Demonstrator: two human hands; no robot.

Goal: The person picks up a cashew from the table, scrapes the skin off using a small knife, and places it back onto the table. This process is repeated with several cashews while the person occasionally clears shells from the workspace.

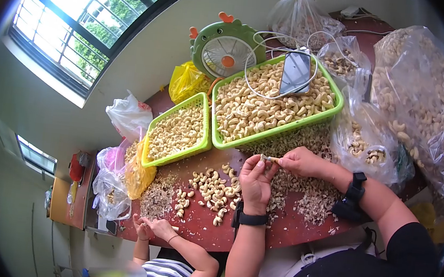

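My left hand (256, 182) is raised above the table's front part, its fingertips pinched round a small pale piece that looks like a cashew nut. From the right, my right hand (301, 162) meets it, fingers closed on a small slim tool (272, 159), apparently a little knife, whose tip touches the nut. Fingers hide most of both. Loose cashew nuts (212, 188) lie on the red table (212, 235) left of my left hand. Peeled skins (314, 205) are heaped beneath my right hand and forearm.
Behind my hands stand a large green basket (273, 137) of cashews, with a phone (296, 73) and cable on top, and a smaller basket (177, 162). Bulging plastic bags (424, 94) line the right. A green fan (225, 48) stands behind. Another person's hands (154, 228) work at lower left.
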